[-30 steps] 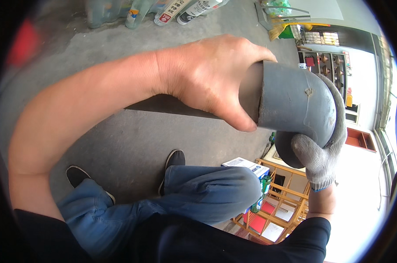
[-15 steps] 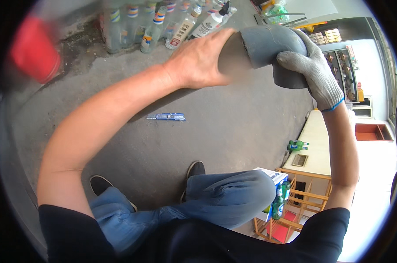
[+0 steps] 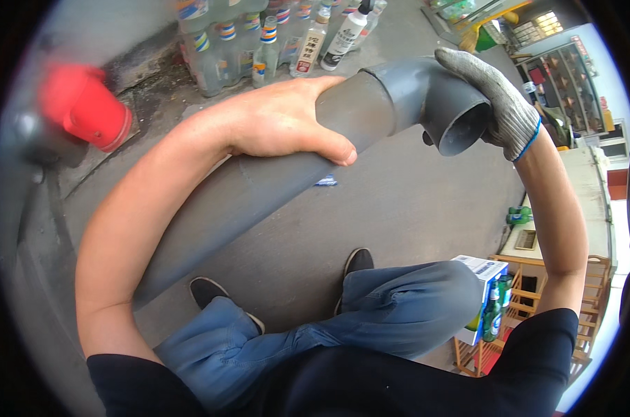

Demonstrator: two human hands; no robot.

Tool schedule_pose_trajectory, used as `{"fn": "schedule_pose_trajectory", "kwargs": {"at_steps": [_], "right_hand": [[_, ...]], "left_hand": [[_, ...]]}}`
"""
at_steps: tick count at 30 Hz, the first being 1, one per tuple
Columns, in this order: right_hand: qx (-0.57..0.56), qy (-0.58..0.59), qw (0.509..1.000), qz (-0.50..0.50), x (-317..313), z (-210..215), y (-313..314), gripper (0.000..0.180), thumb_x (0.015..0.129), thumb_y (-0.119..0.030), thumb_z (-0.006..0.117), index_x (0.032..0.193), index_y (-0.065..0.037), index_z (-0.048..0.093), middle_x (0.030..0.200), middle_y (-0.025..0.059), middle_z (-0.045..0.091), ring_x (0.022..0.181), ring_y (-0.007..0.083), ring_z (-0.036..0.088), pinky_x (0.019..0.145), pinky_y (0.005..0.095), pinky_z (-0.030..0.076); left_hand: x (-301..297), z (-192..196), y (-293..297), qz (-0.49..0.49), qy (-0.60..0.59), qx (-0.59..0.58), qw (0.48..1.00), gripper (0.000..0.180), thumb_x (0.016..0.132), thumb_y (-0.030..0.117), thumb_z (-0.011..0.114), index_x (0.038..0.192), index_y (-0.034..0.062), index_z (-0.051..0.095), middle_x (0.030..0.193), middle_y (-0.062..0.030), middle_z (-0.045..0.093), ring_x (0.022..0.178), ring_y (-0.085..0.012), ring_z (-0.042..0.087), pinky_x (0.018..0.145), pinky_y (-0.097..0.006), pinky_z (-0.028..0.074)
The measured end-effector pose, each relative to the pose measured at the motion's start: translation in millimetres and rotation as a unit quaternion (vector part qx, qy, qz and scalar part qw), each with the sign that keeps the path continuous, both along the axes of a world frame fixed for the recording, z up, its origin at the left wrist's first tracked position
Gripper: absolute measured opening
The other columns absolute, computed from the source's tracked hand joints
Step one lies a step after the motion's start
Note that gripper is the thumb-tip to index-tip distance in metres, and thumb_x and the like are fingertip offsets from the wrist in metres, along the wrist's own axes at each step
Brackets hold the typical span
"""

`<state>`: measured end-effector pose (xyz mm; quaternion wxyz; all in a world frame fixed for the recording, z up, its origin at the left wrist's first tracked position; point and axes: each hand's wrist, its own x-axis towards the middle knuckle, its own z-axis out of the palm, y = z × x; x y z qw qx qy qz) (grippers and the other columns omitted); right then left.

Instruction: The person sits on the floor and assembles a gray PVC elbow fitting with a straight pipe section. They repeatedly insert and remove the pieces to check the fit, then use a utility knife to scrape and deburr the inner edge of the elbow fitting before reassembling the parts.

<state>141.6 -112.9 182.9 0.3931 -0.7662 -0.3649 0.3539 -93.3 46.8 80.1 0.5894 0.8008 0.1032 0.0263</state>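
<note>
A long grey plastic pipe (image 3: 224,208) slants across the view, from the lower left up toward the centre. My bare left hand (image 3: 276,119) is wrapped over it near its upper end, thumb on the near side. A grey pipe elbow (image 3: 408,87) sits on that end, its round open mouth facing down and toward me. My right hand (image 3: 499,104), in a whitish knit glove with a blue cuff edge, grips the elbow from the right; some of its fingers are hidden behind it. Beneath the pipe, a blue utility knife (image 3: 326,181) lies on the floor, mostly covered from sight.
Several clear glass bottles (image 3: 265,59) stand by the wall at the far left, with a white spray bottle (image 3: 346,38) beside them. A red bucket (image 3: 96,115) is left of these. Near my knee are a carton (image 3: 478,264) with green bottles (image 3: 493,313) and a wooden rack (image 3: 530,285).
The pipe has come nearer and swung so its length shows below my left hand. The elbow has turned, its mouth now facing me. My right hand has shifted to the elbow's outer side.
</note>
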Motion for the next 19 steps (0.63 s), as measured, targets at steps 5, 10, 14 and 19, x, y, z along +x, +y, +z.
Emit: {"fn": "schedule_pose_trajectory", "kwargs": {"at_steps": [5, 10, 14, 19], "right_hand": [[-0.043, 0.071, 0.996, -0.012, -15.1, -23.5, -1.9, 0.067, 0.092, -0.051, 0.08, 0.134, -0.002, 0.063, 0.114, 0.0159, 0.073, 0.093, 0.0203, 0.078, 0.074, 0.0321, 0.068], [-0.083, 0.134, 0.987, -0.021, -25.2, -66.4, -17.4, 0.084, 0.091, -0.053, 0.079, 0.145, 0.004, 0.05, 0.12, 0.0296, 0.068, 0.099, 0.0378, 0.077, 0.08, 0.0443, 0.069], [-0.116, 0.242, 0.959, 0.088, -39.5, -96.2, -44.2, 0.083, 0.087, -0.043, 0.086, 0.15, 0.0, 0.052, 0.127, 0.0135, 0.068, 0.113, 0.0224, 0.069, 0.095, 0.0383, 0.06], [-0.122, 0.179, 0.962, 0.166, -65.0, -125.7, -55.2, 0.089, 0.083, -0.037, 0.088, 0.154, -0.001, 0.048, 0.135, 0.0137, 0.065, 0.125, 0.0255, 0.062, 0.112, 0.0403, 0.048]], "left_hand": [[-21.4, -7.1, -4.9, 0.002, 0.041, 0.01, 0.999, 0.104, 0.072, 0.042, 0.086, 0.155, -0.005, 0.045, 0.138, -0.0232, 0.064, 0.127, -0.0328, 0.061, 0.109, -0.039, 0.046], [-44.1, -19.0, -15.5, 0.029, 0.076, 0.093, 0.992, 0.101, 0.072, 0.036, 0.087, 0.153, -0.0048, 0.044, 0.138, -0.0257, 0.064, 0.128, -0.0356, 0.062, 0.11, -0.042, 0.047], [-64.5, -44.5, -56.6, 0.057, 0.152, 0.139, 0.977, 0.096, 0.073, 0.029, 0.086, 0.153, -0.0005, 0.041, 0.133, -0.0269, 0.065, 0.123, -0.0416, 0.065, 0.105, -0.047, 0.051], [-114.2, -78.1, -101.1, 0.112, 0.138, 0.13, 0.975, 0.096, 0.074, 0.026, 0.085, 0.155, 0.0043, 0.037, 0.129, -0.0262, 0.066, 0.12, -0.043, 0.066, 0.102, -0.049, 0.053]]}}
